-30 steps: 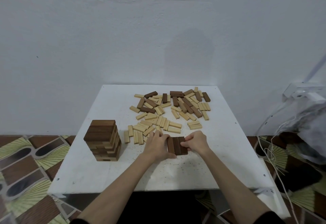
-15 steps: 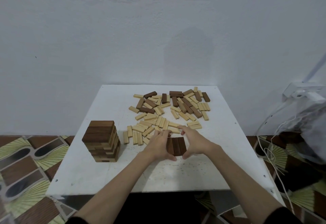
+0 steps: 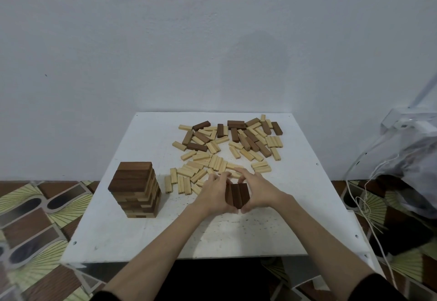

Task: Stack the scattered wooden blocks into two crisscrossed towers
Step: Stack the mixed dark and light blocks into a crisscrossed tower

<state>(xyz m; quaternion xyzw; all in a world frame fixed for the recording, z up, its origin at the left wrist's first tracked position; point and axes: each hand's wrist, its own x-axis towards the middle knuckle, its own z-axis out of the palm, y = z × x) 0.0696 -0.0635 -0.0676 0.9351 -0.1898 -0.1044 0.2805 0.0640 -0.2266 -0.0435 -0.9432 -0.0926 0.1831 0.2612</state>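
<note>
- A set of three dark blocks [image 3: 237, 194], laid side by side, is located on the white tabletop [image 3: 132, 236], near its middle and toward the near edge.
- The set is gripped on its left side by the left hand [image 3: 214, 194]; the fingers are curled around the far end and the thumb is placed at the near corner.
- The set is gripped on its right side by the right hand [image 3: 259, 191] in the same manner, with curled fingers over the far end.
- The fingertips of both hands are brought close together beyond the set.
- A finished crisscrossed tower [image 3: 136, 190] of mixed dark and light layers is positioned upright at the left of the tabletop, well apart from the hands.
- The scattered blocks [image 3: 227, 149], light and dark, are spread over the far half of the tabletop; the nearest light ones lie just beyond the fingers.
- A white wall [image 3: 212, 52] is seen behind the tabletop, and patterned floor tiles [image 3: 35, 218] at the left.
</note>
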